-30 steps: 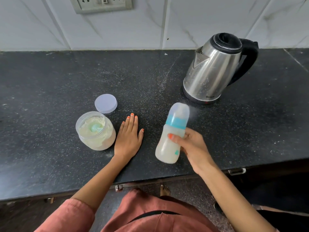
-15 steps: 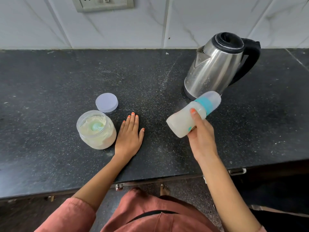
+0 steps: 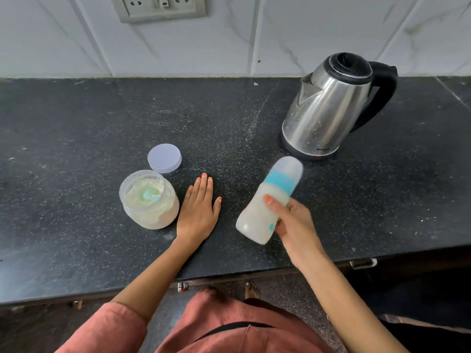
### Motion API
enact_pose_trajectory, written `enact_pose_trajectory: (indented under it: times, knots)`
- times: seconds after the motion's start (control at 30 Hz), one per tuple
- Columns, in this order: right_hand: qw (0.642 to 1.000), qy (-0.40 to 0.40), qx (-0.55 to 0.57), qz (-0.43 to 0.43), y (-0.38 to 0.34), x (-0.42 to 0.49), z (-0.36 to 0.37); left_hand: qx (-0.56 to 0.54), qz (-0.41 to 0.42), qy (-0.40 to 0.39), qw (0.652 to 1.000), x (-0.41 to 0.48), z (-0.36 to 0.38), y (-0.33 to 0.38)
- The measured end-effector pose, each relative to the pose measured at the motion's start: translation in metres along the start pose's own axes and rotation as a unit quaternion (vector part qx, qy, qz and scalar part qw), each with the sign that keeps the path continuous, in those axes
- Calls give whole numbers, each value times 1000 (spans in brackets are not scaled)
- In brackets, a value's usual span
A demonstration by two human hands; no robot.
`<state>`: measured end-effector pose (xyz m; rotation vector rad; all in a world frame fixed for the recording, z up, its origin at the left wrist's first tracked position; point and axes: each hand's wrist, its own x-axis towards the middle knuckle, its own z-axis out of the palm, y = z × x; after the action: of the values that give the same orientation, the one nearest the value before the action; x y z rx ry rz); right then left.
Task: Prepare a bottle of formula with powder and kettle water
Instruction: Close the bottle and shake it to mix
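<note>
My right hand grips a baby bottle above the counter. The bottle holds milky white liquid, has a blue collar and a clear cap, and tilts with its top up and to the right; it looks motion-blurred. My left hand rests flat on the black counter, fingers straight, just right of the open powder jar. The jar holds cream powder with a green scoop buried in it. The steel kettle with a black handle stands at the back right, lid closed.
The jar's round white lid lies on the counter behind the jar. A wall socket sits on the tiled wall above. Powder dusts the middle of the counter. Drawer handles show below the front edge.
The bottle in my right hand swung from upright to nearly horizontal near the kettle, then back down to a slanted pose. My left hand stayed flat on the counter.
</note>
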<state>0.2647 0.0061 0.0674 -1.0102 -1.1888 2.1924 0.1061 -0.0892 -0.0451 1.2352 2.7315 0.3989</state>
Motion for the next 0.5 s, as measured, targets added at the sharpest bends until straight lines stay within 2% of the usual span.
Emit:
enact_pose_trajectory:
  times: [0.07,0.2,0.27,0.33,0.4,0.43,0.5]
  knots:
    - [1000,-9,-28,0,-2,-1,-3,-2,2,2,1000,0,0,0]
    - [979,87,179,-32,-22,16,-7,-3,4,4,1000,-1,0,0]
    - [984,69,159,-27,-17,13,-3,-3,3,3,1000,0,0,0]
    - [999,5,41,3,-7,2,2,-1,3,1,1000,0,1,-1]
    - [998,-34,-52,11,-5,-4,4,0,1,0,1000,1,2,-2]
    - [999,-26,-39,3,-7,-1,3,-2,0,1,1000,0,2,-2]
    - [997,26,78,-13,-17,9,2,-5,1,4,1000,0,1,-2]
